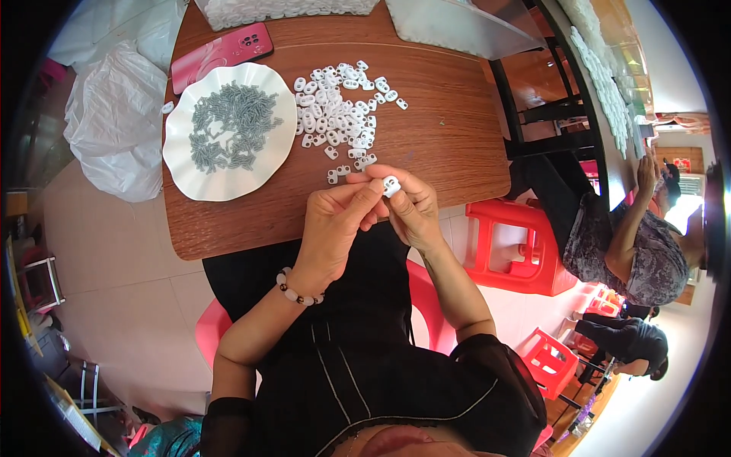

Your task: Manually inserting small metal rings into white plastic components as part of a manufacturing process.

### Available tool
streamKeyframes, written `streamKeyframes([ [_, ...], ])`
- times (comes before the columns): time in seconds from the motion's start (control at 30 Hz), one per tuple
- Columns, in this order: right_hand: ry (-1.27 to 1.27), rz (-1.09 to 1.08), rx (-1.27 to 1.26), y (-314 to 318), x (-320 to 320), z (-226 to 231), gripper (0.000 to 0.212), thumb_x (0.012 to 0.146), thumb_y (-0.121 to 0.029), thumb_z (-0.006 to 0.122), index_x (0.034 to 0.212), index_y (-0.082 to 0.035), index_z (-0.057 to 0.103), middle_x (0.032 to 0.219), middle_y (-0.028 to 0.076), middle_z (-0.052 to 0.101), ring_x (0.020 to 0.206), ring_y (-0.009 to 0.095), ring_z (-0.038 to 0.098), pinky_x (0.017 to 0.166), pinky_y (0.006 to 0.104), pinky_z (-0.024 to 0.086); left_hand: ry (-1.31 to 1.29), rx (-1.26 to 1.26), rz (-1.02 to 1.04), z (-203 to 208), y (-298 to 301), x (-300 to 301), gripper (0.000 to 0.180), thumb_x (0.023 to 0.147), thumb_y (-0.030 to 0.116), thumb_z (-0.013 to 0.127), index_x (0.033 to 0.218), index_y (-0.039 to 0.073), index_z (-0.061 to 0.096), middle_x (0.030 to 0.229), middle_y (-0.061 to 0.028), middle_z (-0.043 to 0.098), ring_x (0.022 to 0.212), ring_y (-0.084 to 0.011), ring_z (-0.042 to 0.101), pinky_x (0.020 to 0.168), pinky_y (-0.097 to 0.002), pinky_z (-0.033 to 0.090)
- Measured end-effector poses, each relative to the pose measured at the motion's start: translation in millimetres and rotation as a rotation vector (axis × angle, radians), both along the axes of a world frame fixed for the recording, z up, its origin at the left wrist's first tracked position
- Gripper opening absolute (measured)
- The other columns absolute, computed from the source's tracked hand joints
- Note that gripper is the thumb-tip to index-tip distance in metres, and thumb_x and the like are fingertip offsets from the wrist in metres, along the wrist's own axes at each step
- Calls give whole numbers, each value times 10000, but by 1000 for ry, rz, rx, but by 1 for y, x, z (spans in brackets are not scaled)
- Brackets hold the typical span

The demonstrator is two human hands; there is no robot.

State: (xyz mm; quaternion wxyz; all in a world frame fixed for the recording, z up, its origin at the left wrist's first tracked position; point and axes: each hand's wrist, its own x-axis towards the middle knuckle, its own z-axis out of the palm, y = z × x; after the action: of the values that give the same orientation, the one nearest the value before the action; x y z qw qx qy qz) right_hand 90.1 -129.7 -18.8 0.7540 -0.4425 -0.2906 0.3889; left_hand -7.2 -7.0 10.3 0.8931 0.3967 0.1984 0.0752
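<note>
While both hands' grip pinches a white clip [391, 185], loose clips [340, 114] and a plate [228, 183] lie beyond.

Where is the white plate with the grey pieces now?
In the head view, the white plate sits on the wooden table, on the person's left, beside the pile of white pieces.

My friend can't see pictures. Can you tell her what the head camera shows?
Two hands, left hand and right hand, pinch a small white plastic piece over a wooden table. Behind them lie a pile of white pieces and a white plate of small grey springs.
</note>
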Motion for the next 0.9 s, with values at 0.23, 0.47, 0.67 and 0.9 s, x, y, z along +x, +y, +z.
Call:
streamKeyframes([
  [0.23, 9, -1, 47, 3, 2, 2, 520, 983, -350, 500, 1318, 47, 472, 1252, 239, 563, 1038, 241, 622, 856, 340, 538, -8, 44, 13, 3, 1, 2, 217, 931, 209, 627, 936, 16, 726, 713, -2, 633, 629, -35, 490, 584, -185, 387],
  [0.47, -266, -132, -140, 5, 0, 16, 425, 906, -236, 650, 1208, 53, 576, 1184, 207, 612, 958, 206, 628, 839, 332, 522, -51, 128, 86, -2, 3, 2, 217, 926, 203, 642, 907, 2, 723, 678, 0, 620, 600, -21, 489, 516, -178, 366],
  [0.67, -496, -358, -352, 12, 15, 55, 194, 897, -62, 645, 1081, -7, 674, 949, 50, 675, 811, 74, 606, 665, 208, 490, -1, 375, 110, -8, 16, 5, 314, 934, 212, 617, 707, -1, 652, 543, 53, 497, 513, 5, 398, 454, -194, 282],
  [0.9, -1096, -767, -382, 43, 142, 149, 247, 922, -111, 580, 1111, 31, 648, 837, 63, 722, 633, 58, 603, 577, 191, 472, -51, 514, 183, -24, 22, 3, 385, 908, 116, 562, 558, 16, 437, 509, 67, 405, 503, -1, 332, 439, -240, 240],
])
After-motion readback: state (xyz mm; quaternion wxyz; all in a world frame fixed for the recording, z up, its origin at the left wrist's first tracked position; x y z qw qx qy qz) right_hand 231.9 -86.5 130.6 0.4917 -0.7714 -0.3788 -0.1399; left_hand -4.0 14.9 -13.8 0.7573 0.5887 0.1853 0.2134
